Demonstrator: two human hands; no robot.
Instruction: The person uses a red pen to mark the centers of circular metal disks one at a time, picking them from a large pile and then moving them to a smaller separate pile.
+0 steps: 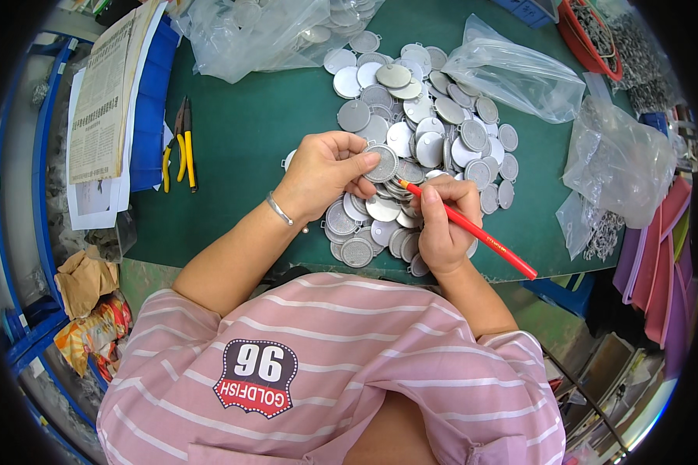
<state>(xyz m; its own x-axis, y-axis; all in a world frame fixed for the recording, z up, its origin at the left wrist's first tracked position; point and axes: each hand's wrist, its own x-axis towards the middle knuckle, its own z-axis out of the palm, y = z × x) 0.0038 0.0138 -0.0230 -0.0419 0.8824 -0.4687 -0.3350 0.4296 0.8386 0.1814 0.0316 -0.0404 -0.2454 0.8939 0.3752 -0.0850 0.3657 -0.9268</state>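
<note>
Between the thumb and fingers of my left hand (326, 172) is a round grey metal medal (381, 163) with a raised pattern and small loops at its rim. My right hand (447, 225) grips a red pencil (481, 232) like a pen, its tip close to the lower right rim of the medal. Whether the tip touches the metal I cannot tell. Under and beyond both hands spreads a heap of similar metal discs (473, 135), some showing a patterned face and others a plain one.
The table top (233, 147) is green. Yellow-handled pliers (184, 151) lie at the left, beside a blue tray (149, 116) with newspaper (105, 101). Plastic bags (520, 74) lie behind the heap and right. A red basket (593, 39) of metal parts stands far right.
</note>
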